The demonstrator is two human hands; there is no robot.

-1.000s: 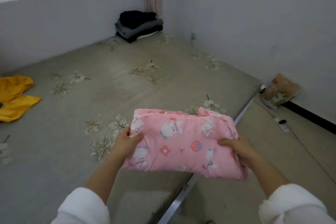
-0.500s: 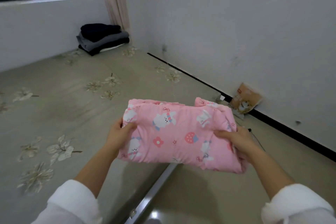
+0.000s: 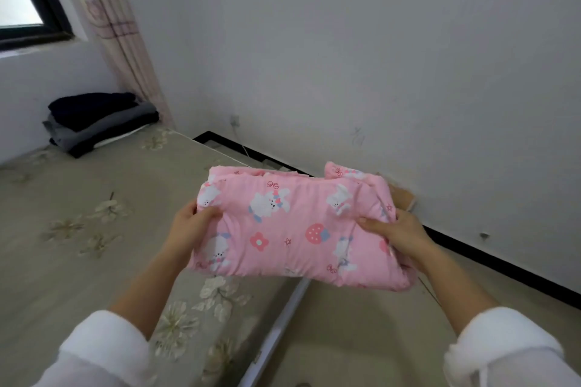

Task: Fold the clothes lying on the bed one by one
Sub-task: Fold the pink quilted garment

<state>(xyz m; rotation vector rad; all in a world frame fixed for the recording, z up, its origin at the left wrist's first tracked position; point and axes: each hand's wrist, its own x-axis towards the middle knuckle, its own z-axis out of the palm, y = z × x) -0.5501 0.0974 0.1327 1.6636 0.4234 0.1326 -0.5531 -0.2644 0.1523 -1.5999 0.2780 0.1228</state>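
A folded pink padded garment printed with white rabbits and strawberries hangs in the air over the bed's right edge. My left hand grips its left end, thumb on top. My right hand grips its right end, thumb on top and fingers underneath. The bed has a grey-green cover with pale flowers. A stack of folded dark and grey clothes lies in the bed's far corner under the curtain.
The bed's metal edge rail runs down the middle toward me, with floor to its right. A white wall with black skirting stands close on the right. A brown packet peeks out behind the garment.
The view has swung to the right and the pink garment has been carried with it, lifted higher toward the wall. The yellow garment on the left has gone out of view.
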